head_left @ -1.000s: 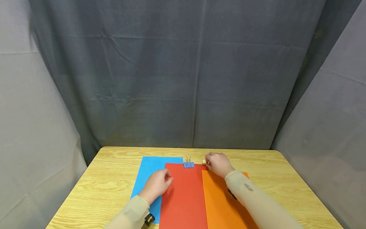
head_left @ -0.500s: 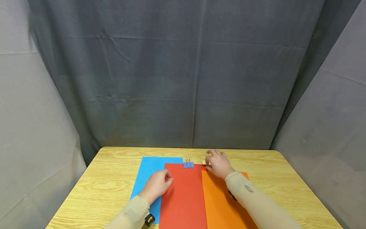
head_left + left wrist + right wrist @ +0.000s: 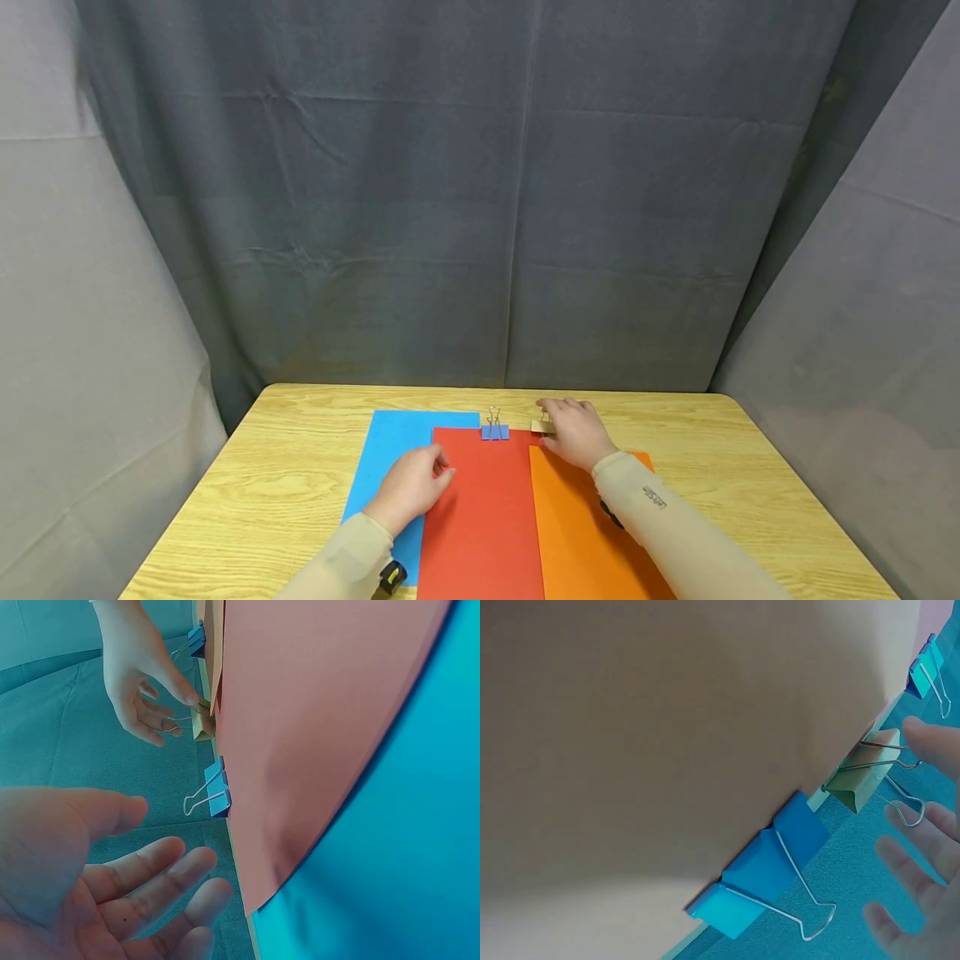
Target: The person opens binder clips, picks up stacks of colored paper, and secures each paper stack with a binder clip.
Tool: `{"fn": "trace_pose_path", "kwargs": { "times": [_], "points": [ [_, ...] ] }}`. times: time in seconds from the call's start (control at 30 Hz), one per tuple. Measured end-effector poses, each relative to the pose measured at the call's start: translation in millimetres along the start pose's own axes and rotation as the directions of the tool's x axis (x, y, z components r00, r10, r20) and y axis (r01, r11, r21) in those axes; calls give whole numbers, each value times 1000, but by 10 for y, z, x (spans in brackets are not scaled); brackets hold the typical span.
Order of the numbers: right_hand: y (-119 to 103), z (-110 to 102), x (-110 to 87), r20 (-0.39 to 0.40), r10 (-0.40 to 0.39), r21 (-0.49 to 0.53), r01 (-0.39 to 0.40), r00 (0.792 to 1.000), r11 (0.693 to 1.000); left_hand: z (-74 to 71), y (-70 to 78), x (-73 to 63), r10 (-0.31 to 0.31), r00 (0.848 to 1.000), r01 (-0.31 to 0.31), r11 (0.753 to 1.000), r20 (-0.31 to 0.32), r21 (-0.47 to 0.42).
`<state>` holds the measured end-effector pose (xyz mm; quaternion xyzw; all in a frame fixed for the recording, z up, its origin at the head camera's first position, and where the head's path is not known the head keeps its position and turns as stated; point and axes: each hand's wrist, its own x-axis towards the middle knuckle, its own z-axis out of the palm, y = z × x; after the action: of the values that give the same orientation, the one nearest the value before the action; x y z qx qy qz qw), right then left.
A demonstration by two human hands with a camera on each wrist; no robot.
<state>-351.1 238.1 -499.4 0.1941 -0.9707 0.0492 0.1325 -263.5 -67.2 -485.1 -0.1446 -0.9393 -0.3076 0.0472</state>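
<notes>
My right hand [image 3: 576, 433] is at a yellow binder clip [image 3: 542, 426] on the far edge of a red sheet [image 3: 480, 517]. In the right wrist view its fingers are spread around the clip's wire handles, with the thumb tip close beside the upper handle. The handles stand splayed apart. My left hand [image 3: 408, 487] hovers over the red and blue sheets with loosely bent fingers and nothing in them. To the left of the yellow clip, a blue-purple binder clip [image 3: 494, 432] sits on the red sheet's far edge.
A blue sheet [image 3: 390, 450] lies partly under the red one on the left. An orange sheet [image 3: 592, 533] overlaps the red on the right. Another blue binder clip [image 3: 769, 866] shows in the right wrist view. Grey curtains [image 3: 480, 208] surround the wooden table [image 3: 247, 500].
The right fingers, earlier closed together at the yellow clip, have opened and spread, so more of the clip shows. My left hand and the sheets have stayed in place.
</notes>
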Motion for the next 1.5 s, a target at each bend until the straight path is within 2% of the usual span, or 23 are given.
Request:
{"fn": "trace_pose_path", "kwargs": {
  "times": [0.2, 0.43, 0.9, 1.5],
  "points": [
    [14, -11, 2, -5, 19, -5, -19, 1000, 1000, 16, -6, 5, -7, 1000, 7, 1000, 5, -4],
    [43, 4, 14, -41, 28, -73, -31, 999, 997, 13, -4, 1, 5, 1000, -5, 1000, 2, -1],
    [30, -18, 6, -15, 58, -46, -58, 998, 997, 6, 7, 5, -1, 1000, 1, 1000, 19, 0],
    [29, -23, 27, -10, 39, -59, -40, 999, 997, 1, 14, 20, 3, 1000, -4, 1000, 18, 6]
  ]
}}
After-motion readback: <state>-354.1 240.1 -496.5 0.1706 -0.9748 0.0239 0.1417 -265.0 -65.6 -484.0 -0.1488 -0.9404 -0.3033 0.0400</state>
